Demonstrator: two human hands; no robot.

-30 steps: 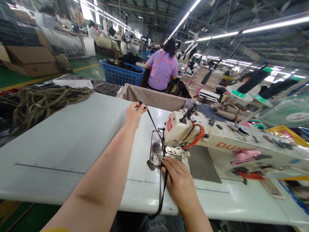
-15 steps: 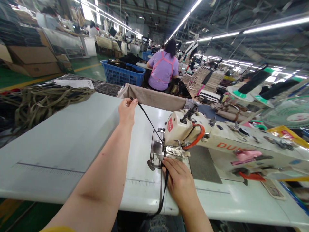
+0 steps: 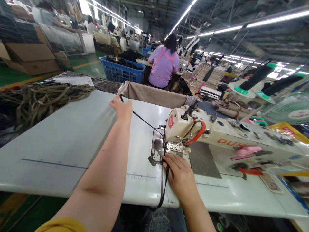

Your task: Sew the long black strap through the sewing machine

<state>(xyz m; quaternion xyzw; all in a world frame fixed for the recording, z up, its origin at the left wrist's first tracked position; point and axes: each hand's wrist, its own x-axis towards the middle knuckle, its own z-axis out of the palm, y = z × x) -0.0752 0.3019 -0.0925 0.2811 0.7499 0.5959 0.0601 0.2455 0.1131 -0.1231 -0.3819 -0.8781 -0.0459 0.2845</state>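
Note:
My left hand is far out on the white sewing table, pinching a thin black strap. From there the strap runs taut to the metal guide plate at the foot of a cream industrial sewing machine. My right hand holds the strap down beside that plate, covering part of it. Below my right hand, the strap's lower length hangs over the table's front edge.
A coil of olive webbing lies at the far left. A tan cloth bin lines the table's back edge. Beyond are a blue crate, a co-worker in a lilac top, and stacked bag panels. A fan stands at right.
My left hand has moved left and farther from the machine, drawing the strap longer and straighter. My right hand stays at the plate.

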